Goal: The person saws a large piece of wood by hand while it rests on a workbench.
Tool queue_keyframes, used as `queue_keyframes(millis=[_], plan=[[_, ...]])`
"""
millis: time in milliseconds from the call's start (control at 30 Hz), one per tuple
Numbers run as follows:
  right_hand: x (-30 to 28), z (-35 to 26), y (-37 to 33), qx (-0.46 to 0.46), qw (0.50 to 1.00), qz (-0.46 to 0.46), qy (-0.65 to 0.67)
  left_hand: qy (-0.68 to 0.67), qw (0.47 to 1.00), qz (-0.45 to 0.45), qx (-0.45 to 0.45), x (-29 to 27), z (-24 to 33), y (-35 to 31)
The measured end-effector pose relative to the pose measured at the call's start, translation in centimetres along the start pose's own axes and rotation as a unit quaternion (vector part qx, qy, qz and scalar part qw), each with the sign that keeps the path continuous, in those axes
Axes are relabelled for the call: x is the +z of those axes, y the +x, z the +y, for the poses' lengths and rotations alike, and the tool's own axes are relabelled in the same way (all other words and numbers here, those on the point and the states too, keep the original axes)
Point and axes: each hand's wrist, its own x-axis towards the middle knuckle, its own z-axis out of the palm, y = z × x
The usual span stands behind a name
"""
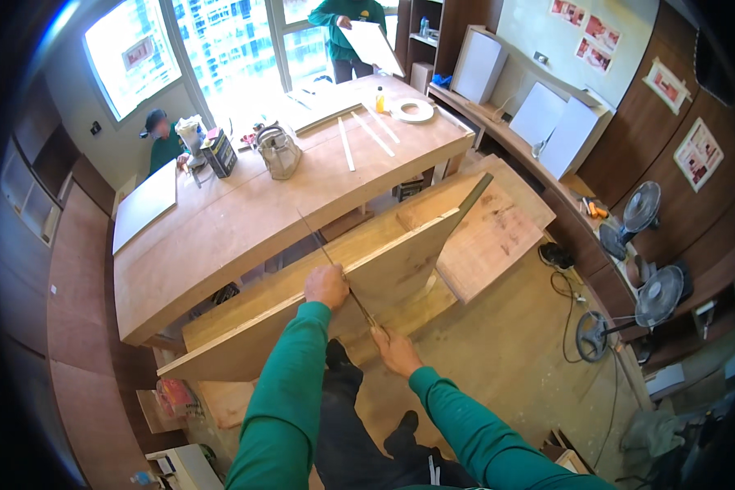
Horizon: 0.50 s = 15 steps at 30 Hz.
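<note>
right hand (398, 353) curled round the near end of a thin, dark saw (358, 302), left hand (327, 286) clasping the pale raw edge of a wooden board (400, 268) (upright, the blade crossing it), smooth wooden workbench (212, 224) beyond, bearing a flat white ring (413, 120)

Saw (360, 304): long, thin, dark blade, narrowing toward its far end; slants across the board (396, 263) near mid-length. Board: long, brown-faced, standing on edge, pale edge uppermost, running lower left to upper right. Cut depth unclear.
</note>
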Motion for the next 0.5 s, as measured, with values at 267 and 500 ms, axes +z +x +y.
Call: queue_keyframes(millis=[267, 500], plan=[[0.2, -1.4, -0.3, 0.038, 0.999, -0.022, -0.004, -0.04, 0.999, 0.018, -0.001, 0.0, -1.4, -0.3], [0.5, -0.2, 0.0, 0.012, 1.0, -0.002, 0.025, -0.118, 0.992, 0.049, -0.019, -0.7, -1.1, -0.4]])
